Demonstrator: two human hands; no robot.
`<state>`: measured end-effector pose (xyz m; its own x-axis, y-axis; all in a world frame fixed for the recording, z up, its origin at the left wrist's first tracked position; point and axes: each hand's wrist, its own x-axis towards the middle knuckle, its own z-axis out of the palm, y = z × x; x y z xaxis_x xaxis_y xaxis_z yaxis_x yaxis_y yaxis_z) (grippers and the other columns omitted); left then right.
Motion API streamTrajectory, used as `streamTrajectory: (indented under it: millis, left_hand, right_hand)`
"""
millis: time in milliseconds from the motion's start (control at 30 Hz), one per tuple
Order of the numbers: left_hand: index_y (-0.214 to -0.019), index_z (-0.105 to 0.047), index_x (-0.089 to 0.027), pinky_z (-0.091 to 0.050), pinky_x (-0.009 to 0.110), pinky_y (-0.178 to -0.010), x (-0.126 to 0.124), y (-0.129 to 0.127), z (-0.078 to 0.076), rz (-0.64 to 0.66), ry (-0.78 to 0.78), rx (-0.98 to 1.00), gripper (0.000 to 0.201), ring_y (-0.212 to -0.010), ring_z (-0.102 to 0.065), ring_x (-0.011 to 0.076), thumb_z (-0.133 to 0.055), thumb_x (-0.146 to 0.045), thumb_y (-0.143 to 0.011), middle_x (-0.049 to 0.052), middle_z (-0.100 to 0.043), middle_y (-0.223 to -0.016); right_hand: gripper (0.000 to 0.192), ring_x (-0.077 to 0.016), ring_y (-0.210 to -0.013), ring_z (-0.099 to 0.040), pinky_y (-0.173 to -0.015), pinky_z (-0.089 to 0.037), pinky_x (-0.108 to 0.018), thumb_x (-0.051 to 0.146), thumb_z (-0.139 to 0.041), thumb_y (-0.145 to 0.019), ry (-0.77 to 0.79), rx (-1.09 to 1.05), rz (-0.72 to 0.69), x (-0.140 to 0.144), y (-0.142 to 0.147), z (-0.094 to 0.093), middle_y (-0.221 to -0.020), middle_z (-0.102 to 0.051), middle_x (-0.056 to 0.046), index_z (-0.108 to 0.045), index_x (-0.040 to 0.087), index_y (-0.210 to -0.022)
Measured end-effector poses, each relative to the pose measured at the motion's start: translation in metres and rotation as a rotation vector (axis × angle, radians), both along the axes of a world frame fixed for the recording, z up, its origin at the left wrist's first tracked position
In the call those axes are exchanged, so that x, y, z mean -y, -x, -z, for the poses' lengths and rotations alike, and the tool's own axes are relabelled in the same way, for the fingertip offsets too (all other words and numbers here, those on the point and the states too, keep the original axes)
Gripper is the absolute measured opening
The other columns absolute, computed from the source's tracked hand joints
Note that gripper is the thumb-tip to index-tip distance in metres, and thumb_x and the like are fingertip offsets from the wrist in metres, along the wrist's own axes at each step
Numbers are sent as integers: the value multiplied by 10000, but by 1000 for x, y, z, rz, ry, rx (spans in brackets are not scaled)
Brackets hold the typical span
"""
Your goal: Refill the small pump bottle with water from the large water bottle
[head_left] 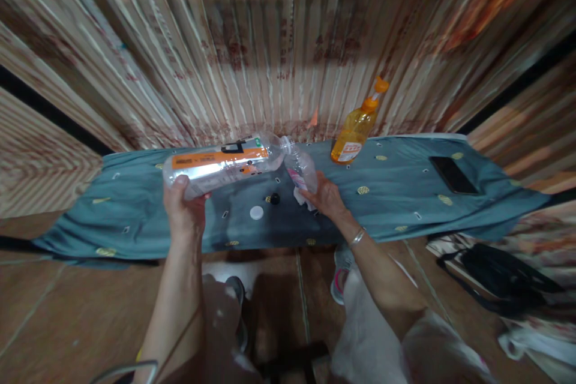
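Observation:
My left hand (185,207) grips the base end of a large clear plastic bottle (220,165) with an orange and silver label. The bottle lies nearly level in the air, its neck pointing right. My right hand (326,197) is closed around a smaller clear bottle (302,165), tilted so that its mouth meets the large bottle's mouth. Something white and crumpled (304,199) shows beneath the right fingers. A white cap (256,212) and a black cap (275,198) lie on the cloth below. Whether liquid passes between the bottles I cannot make out.
A teal cloth (387,192) covers the narrow table. An orange pump bottle (353,135) stands at the back right, and a dark phone (452,174) lies farther right. Striped curtains (265,42) hang behind. A black bag (504,276) sits low on the right.

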<state>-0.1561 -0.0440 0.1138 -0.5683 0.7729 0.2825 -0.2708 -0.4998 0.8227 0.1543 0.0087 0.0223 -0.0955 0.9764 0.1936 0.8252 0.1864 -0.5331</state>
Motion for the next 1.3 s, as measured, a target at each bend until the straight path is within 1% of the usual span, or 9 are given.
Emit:
streamTrajectory:
  millis: [133, 267, 433, 600, 767, 867, 1033, 1167, 1300]
  left_hand:
    - [-1109, -804, -197, -350, 170, -462, 2, -1, -2, -35, -1, 23, 592, -712, -602, 128, -883, -512, -614, 83, -799, -1101]
    - [-1077, -800, -175, -354, 174, -458, 4, 0, -1, -26, 10, 30, 598, -717, -605, 126, -897, -524, -601, 98, -789, -1103]
    - [-1092, -797, -182, -349, 161, -448, 3, 2, 1, -16, 8, 30, 636, -725, -606, 118, -906, -544, -580, 92, -788, -1147]
    - [-1168, -780, -180, -347, 157, -445, 2, 4, 2, -37, 10, 0, 751, -720, -602, 114, -903, -599, -557, 93, -778, -1175]
    - [-1132, -786, -171, -353, 151, -445, 2, 7, 6, -61, 0, -14, 689, -718, -601, 118, -883, -589, -593, 91, -779, -1116]
    - [-1106, -781, -175, -360, 146, -456, 2, 9, 7, -60, -8, -35, 641, -717, -597, 119, -872, -588, -624, 72, -764, -1030]
    - [-988, -774, -167, -355, 148, -446, 3, 10, 7, -97, 6, -7, 579, -721, -580, 126, -879, -582, -598, 35, -696, -891]
    - [-925, -770, -169, -383, 152, -456, 5, 9, 5, -100, 20, -6, 536, -731, -576, 129, -874, -581, -598, 33, -681, -880]
    - [-954, -770, -176, -382, 153, -479, 5, 10, 5, -101, 17, -19, 513, -739, -572, 131, -844, -565, -627, 36, -679, -891]
  right_hand:
    - [538, -379, -1135, -775, -975, -634, -553, 380, -781, -949, -28, 3, -28, 1, -1, 0, -1186, -802, -192, -577, 211, -1416]
    - [562, -401, -1146, -774, -989, -626, -544, 393, -762, -959, -13, 20, -24, 3, -1, -2, -1219, -786, -244, -573, 143, -1426]
    - [562, -381, -1141, -782, -992, -632, -523, 335, -787, -943, -31, 33, -4, 5, 1, -4, -1206, -800, -220, -587, 158, -1438]
    - [573, -368, -1157, -779, -1001, -619, -487, 314, -776, -957, -34, 76, 6, 6, 3, -4, -1278, -774, -255, -576, 101, -1450]
    - [542, -376, -1142, -777, -968, -624, -485, 327, -772, -965, -77, 100, 4, 5, 2, 0, -1245, -784, -259, -598, 113, -1431]
    - [564, -376, -1135, -772, -963, -616, -475, 345, -760, -966, -90, 108, -8, 4, 1, 4, -1244, -782, -266, -582, 99, -1441]
    - [573, -380, -1123, -777, -956, -621, -487, 351, -765, -966, -116, 124, -23, 3, 1, 8, -1236, -788, -261, -574, 107, -1447]
    - [555, -383, -1108, -782, -940, -632, -494, 342, -772, -964, -114, 122, -26, 3, 1, 5, -1224, -790, -265, -587, 107, -1431]
    - [579, -374, -1138, -774, -975, -616, -473, 327, -771, -964, -80, 138, -8, 4, 3, 2, -1239, -778, -285, -576, 69, -1444]
